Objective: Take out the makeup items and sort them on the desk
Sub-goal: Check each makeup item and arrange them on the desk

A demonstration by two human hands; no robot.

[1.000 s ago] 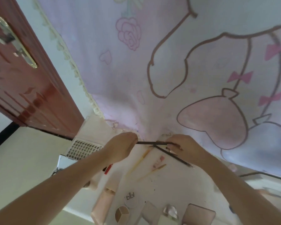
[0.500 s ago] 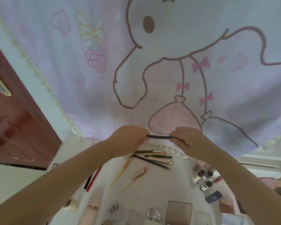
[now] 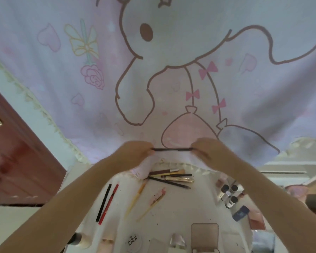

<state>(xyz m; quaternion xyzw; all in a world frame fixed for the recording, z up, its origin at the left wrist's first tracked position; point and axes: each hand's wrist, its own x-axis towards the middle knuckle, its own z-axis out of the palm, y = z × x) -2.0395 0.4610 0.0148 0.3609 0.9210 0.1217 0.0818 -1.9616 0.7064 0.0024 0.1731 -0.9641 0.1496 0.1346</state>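
Behind both hands hangs a large pink cartoon curtain, and below them spreads the white counter with makeup already laid in groups. The left hand and the right hand each pinch one end of a thin dark makeup pencil, holding it level in the air between them, above the far edge of the counter.

The step looks like placing this pencil with its kind. Just below the hands lies a cluster of pencils and a gold tube; lowering the pencil parallel to those, then releasing one end at a time, should keep it from rolling. A black pen and a red pen lie nearer, under the left forearm, and small bottles stand under the right forearm, so the arms should come down without sweeping them.

The fingertips are hidden behind the knuckles, so the exact grip is unclear. Whether the pencil is capped cannot be told. The compacts at the near edge are cut off by the frame.
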